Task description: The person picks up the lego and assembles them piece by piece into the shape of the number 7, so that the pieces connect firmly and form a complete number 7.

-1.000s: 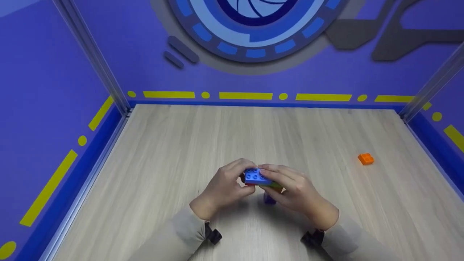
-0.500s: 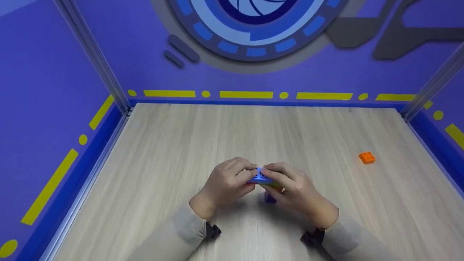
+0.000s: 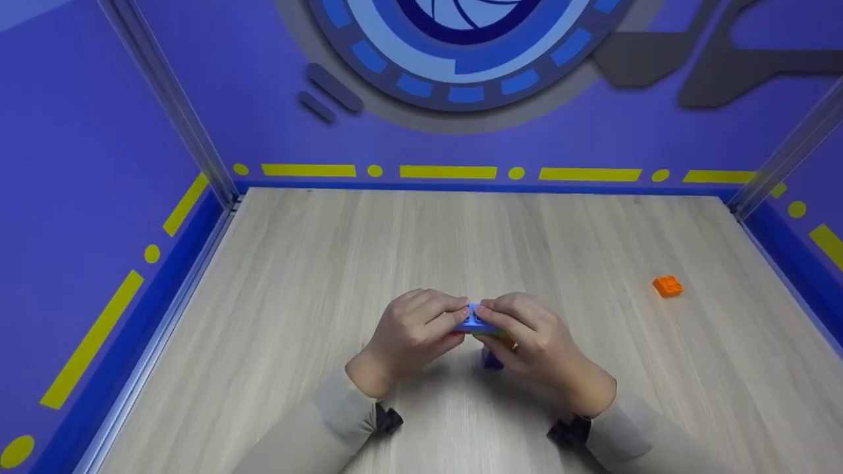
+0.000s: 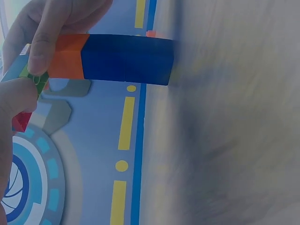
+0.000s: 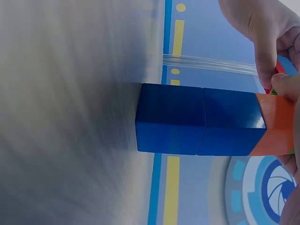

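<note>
A stack of toy bricks stands upright on the table between both hands. Two dark blue bricks (image 5: 201,122) form its lower part, with an orange brick (image 4: 70,56) on them. Above that are a green brick (image 4: 41,84) and a red brick (image 4: 22,122), topped by a light blue brick (image 3: 475,325) with studs. My left hand (image 3: 413,329) pinches the left end of this top, fingers over the light blue brick and thumb underneath. My right hand (image 3: 537,336) pinches the right end the same way. Fingers cover most of the studs.
A loose orange brick (image 3: 668,286) lies at the right of the wooden table (image 3: 342,250). Blue printed walls (image 3: 474,148) enclose the table at the back and both sides. Metal posts (image 3: 171,99) stand at the corners.
My left fingers have come over the top of the light blue brick and now cover studs that showed earlier. My right hand keeps its grip. The stack stays in place.
</note>
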The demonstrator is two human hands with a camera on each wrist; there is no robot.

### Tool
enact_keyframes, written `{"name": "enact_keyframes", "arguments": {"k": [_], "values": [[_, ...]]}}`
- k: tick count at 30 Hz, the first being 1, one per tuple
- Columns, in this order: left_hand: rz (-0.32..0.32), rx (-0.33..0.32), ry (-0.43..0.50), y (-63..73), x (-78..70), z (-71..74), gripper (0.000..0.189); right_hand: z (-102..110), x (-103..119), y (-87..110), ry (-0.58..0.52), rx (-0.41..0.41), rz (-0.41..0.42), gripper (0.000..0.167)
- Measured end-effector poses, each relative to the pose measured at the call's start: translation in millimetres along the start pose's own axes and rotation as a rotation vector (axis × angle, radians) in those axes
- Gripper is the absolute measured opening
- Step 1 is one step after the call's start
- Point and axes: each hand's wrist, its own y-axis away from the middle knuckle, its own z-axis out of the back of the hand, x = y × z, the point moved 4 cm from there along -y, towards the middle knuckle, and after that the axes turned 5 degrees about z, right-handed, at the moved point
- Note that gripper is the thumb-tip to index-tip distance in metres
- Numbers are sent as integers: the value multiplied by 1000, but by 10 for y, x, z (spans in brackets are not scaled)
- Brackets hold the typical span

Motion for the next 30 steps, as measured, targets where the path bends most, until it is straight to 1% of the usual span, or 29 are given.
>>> {"name": "enact_keyframes", "arguments": {"k": [3, 5, 7, 9, 10, 12, 14, 16, 18, 20, 22, 24, 25, 27, 29, 30], "values": [[-1, 13, -14, -12, 13, -1, 24, 93, -61, -57, -59, 84, -52, 35], [-1, 30, -23, -28, 20, 4, 25, 185, -141, -76, -109, 149, -121, 41], [-1, 54, -33, -47, 24, 11, 26, 292, -252, -60, -145, 175, -211, 45], [1, 83, -39, -59, 24, 17, 27, 412, -385, 2, -155, 165, -342, 46], [6, 98, -37, -65, 23, 23, 27, 473, -456, 47, -162, 141, -417, 45], [17, 131, -31, -73, 23, 29, 27, 600, -592, 162, -172, 58, -570, 43], [34, 165, -12, -79, 27, 32, 28, 730, -705, 305, -197, -47, -713, 39], [48, 198, 8, -88, 34, 34, 28, 857, -791, 458, -209, -151, -824, 36], [62, 227, 29, -94, 44, 37, 31, 983, -869, 629, -194, -230, -923, 33], [73, 244, 48, -96, 54, 43, 34, 1094, -965, 813, -156, -278, -1045, 30], [88, 254, 68, -89, 64, 50, 38, 1193, -1084, 1027, -113, -311, -1208, 31], [110, 266, 97, -78, 71, 50, 41, 1290, -1213, 1257, -92, -343, -1385, 33], [123, 273, 114, -71, 74, 49, 42, 1338, -1271, 1373, -82, -347, -1473, 35], [152, 287, 153, -55, 80, 46, 43, 1428, -1364, 1602, -34, -311, -1616, 42], [191, 297, 204, -41, 88, 46, 43, 1504, -1431, 1814, 23, -221, -1694, 50], [210, 300, 227, -35, 92, 51, 41, 1526, -1457, 1908, 48, -160, -1709, 56]]}}
